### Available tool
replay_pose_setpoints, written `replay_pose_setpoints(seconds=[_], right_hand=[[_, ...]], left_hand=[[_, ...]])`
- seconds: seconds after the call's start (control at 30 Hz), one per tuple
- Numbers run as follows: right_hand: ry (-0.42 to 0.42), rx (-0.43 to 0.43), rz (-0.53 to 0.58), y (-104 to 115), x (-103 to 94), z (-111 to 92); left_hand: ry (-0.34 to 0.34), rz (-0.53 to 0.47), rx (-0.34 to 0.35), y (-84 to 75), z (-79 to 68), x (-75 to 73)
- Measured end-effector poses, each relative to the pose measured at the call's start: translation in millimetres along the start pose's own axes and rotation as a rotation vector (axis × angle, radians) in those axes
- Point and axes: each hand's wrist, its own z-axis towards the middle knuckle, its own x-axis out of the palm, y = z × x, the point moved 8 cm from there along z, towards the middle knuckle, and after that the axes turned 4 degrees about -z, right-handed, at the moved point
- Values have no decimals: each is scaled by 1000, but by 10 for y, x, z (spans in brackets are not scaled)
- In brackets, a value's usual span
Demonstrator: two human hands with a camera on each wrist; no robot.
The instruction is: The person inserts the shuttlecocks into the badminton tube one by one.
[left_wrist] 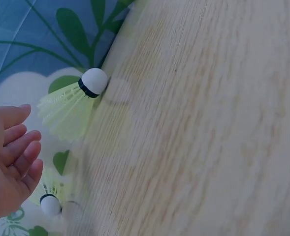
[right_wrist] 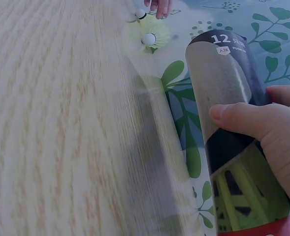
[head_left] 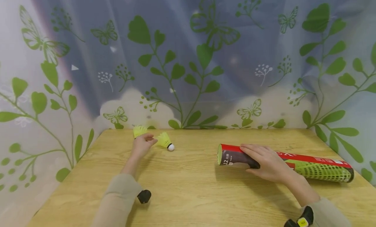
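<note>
Two yellow shuttlecocks with white heads lie on the table's far left part. The nearer shuttlecock (head_left: 165, 141) is just right of my left hand (head_left: 142, 144); the other shuttlecock (head_left: 139, 130) is partly covered by that hand in the head view. In the left wrist view, the left hand (left_wrist: 12, 160) has loosely bent fingers with nothing between them, apart from the shuttlecock (left_wrist: 71, 110). My right hand (head_left: 270, 163) grips a red, black and green shuttlecock tube (head_left: 320, 166) from above. In the right wrist view its thumb lies across the tube (right_wrist: 223, 73).
The wooden table (head_left: 182, 188) reaches back to a curtain (head_left: 182, 73) printed with green leaves and butterflies. Dark wrist devices show at both sleeves, one device (head_left: 144, 196) on the left and another (head_left: 299, 219) on the right.
</note>
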Motion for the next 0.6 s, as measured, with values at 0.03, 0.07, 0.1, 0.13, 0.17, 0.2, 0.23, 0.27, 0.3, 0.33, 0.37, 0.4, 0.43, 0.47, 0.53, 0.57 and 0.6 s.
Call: replay_pose_setpoints(seconds=[0.03,0.07,0.1,0.13,0.17,0.2,0.23,0.27,0.3,0.33,0.37,0.4,0.43,0.47,0.53,0.57,0.6], right_hand=[[-3,0,-3,3,3,1],[-5,2,-5,5,6,3],[-6,3,-7,7,8,4],[-4,6,-8,8,9,6],[-2,9,-10,8,11,6],[-1,10,-9,7,11,6],[0,10,-9,5,11,7],[2,8,-10,3,14,7],[2,6,-9,2,16,8],[4,4,-10,-1,20,8],[5,3,-14,-3,24,7],[6,1,-17,-5,28,7],[7,-2,-17,-6,31,7],[9,-2,-16,-9,34,5],[9,0,-17,-14,33,2],[9,2,-17,-17,31,1],[8,4,-16,-19,29,0]], left_hand=[[11,-1,-9,20,7,9],[18,-1,-18,34,15,14],[25,3,-25,48,23,22],[33,4,-32,61,32,30],[42,6,-38,72,39,39],[54,7,-44,81,46,52],[64,5,-48,90,55,67],[74,5,-47,89,61,81],[82,0,-50,93,68,96],[91,2,-48,93,75,111],[95,3,-46,92,80,124],[98,7,-41,88,85,135],[96,12,-34,82,89,143],[94,20,-26,76,93,150],[89,40,-12,66,103,164],[90,38,-13,64,104,171],[94,40,-12,61,106,182]])
